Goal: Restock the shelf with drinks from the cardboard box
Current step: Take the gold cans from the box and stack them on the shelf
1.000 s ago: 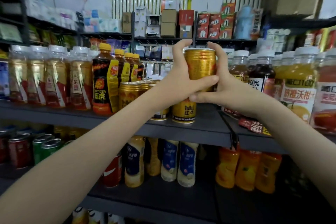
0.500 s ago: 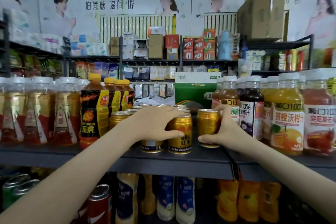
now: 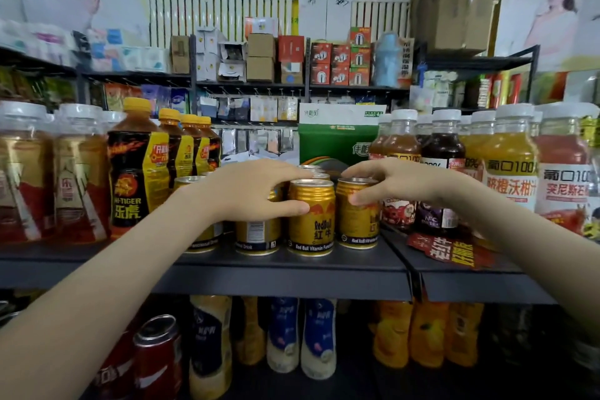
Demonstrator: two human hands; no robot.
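Several gold Red Bull cans stand in rows on the dark shelf [image 3: 292, 273]. My left hand [image 3: 253, 191] reaches over the row, its thumb against the side of a front gold can [image 3: 313, 224] and its fingers curved over that can's top. My right hand [image 3: 399, 185] grips the rightmost gold can [image 3: 357, 224], thumb on its front and fingers over its rim. Both cans stand upright on the shelf. The box the drinks come from is not in view.
Hi-Tiger bottles [image 3: 136, 172] and red-gold bottles [image 3: 74, 178] stand left of the cans, juice bottles [image 3: 509, 166] right of them. A green carton [image 3: 337, 143] sits behind. A red price tag [image 3: 451, 253] lies on the shelf edge. More bottles and cans fill the lower shelf.
The gold can that both hands held up in the air now stands on the shelf at the right end of the row. My left hand has moved onto the neighbouring can.
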